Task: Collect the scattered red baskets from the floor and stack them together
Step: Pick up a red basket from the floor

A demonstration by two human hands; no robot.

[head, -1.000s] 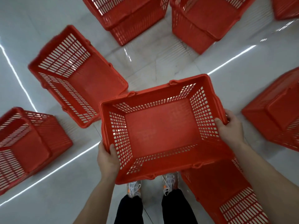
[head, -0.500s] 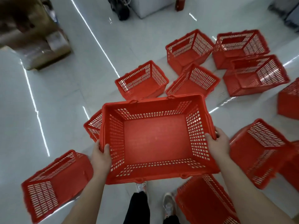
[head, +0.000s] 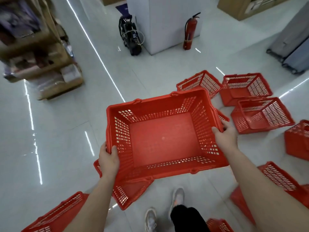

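Observation:
I hold one red basket (head: 163, 138) level in front of me, its open top facing up and nothing inside. My left hand (head: 108, 160) grips its left rim and my right hand (head: 224, 137) grips its right rim. Several other red baskets lie scattered on the white floor. One basket (head: 132, 192) lies tilted right under the held one, another basket (head: 56, 215) at the lower left. Three baskets (head: 200, 82) (head: 245, 87) (head: 264, 114) sit tipped at the right, further ones at the right edge (head: 297, 141) and lower right (head: 277, 178).
A white pillar (head: 168, 22) stands ahead with a red fire extinguisher (head: 189, 33) and a black folded trolley (head: 130, 36) against it. Wooden shelving with goods (head: 36, 47) is at the left, grey suitcases (head: 292, 46) at the far right. My feet (head: 177, 198) are below the basket.
My view has tilted up from the floor towards the room. The basket has stayed in both hands and risen away from the baskets on the floor.

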